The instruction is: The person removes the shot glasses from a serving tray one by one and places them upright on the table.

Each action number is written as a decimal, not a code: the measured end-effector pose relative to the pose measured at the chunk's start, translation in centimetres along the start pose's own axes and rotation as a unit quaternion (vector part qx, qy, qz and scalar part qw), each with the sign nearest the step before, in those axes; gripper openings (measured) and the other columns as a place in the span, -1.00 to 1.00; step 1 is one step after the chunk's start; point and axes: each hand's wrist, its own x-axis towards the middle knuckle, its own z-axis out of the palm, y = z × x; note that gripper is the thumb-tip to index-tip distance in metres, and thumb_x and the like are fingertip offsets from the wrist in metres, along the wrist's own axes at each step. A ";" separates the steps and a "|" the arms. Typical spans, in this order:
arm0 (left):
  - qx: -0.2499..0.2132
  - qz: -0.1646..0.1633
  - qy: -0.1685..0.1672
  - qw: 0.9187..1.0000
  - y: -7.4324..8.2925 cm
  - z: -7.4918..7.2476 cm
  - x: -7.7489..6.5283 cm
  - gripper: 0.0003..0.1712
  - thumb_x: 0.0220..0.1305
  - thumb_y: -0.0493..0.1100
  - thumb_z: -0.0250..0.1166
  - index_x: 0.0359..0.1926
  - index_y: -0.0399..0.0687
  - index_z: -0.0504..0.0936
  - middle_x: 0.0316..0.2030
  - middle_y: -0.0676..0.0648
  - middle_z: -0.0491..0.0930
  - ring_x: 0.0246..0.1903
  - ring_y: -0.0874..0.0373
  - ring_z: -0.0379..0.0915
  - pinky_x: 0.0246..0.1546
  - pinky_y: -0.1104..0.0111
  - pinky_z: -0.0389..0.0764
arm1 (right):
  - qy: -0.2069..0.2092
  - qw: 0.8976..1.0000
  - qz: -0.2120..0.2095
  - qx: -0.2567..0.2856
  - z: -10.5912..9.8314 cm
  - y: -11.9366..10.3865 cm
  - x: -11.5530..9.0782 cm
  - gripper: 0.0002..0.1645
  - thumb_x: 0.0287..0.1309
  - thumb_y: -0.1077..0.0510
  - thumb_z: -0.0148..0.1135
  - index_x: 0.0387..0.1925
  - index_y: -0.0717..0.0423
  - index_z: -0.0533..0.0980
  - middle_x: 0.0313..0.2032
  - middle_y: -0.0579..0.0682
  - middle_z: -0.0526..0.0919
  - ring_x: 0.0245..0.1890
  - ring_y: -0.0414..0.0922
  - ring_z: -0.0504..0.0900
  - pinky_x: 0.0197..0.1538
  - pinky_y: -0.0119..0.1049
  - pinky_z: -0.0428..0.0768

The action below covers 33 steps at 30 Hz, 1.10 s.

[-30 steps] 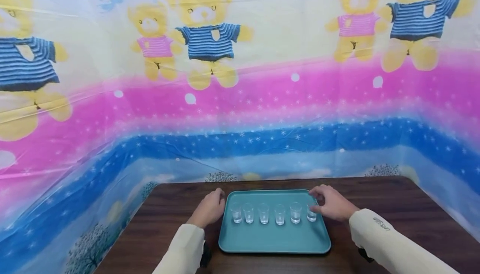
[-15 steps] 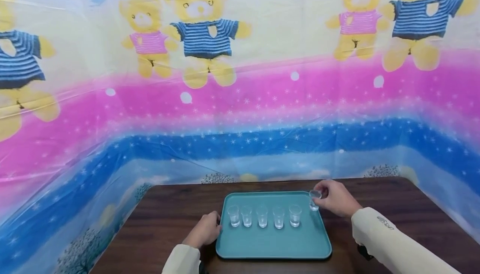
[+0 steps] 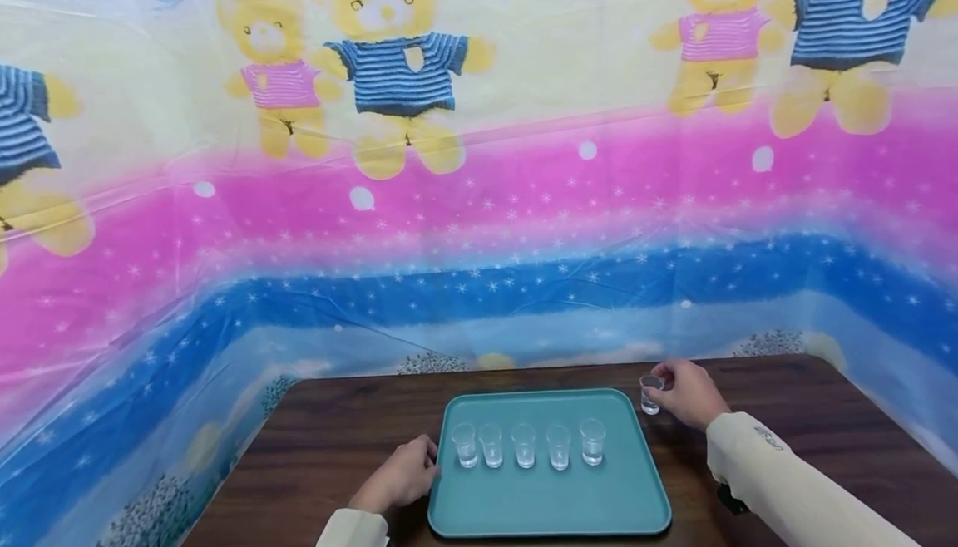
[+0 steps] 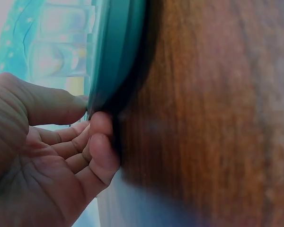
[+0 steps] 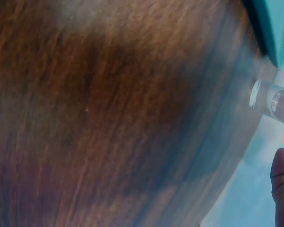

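My right hand (image 3: 690,395) pinches a small clear shot glass (image 3: 649,405) by its side, just past the tray's back right corner. Upright, the glass is over the wooden table; whether its base touches the wood I cannot tell. On the teal tray (image 3: 550,504) several more shot glasses (image 3: 524,447) stand in a row, each with what looks like clear liquid or a thick base. At the tray's left edge, my left hand (image 3: 402,474) grips the rim. The left wrist view shows the thumb (image 4: 61,106) on the rim and curled fingertips (image 4: 104,151) against its underside.
The dark brown wooden table (image 3: 329,414) extends around the tray on both sides. Behind it hangs a printed cloth (image 3: 524,281) with teddy bears, its lower part close to the table's back edge.
My right hand has lifted the rightmost glass off the tray and carried it right, past the rim. My left hand has slid nearer along the tray's left edge and now grips it.
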 end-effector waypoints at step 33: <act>-0.044 0.024 -0.003 0.999 -0.7 -0.1 -0.5 -0.87 0.30 -0.35 0.12 -0.15 -0.30 0.41 -0.50 -0.08 0.43 -0.58 0.12 0.38 -0.52 0.30 0.41 | -0.150 0.973 -0.170 0.041 2.4 -6.8 -3.3 -0.60 0.07 -0.01 0.37 -0.09 0.07 0.54 -0.20 -0.07 0.52 -0.25 -0.08 0.47 -0.25 -0.19 0.47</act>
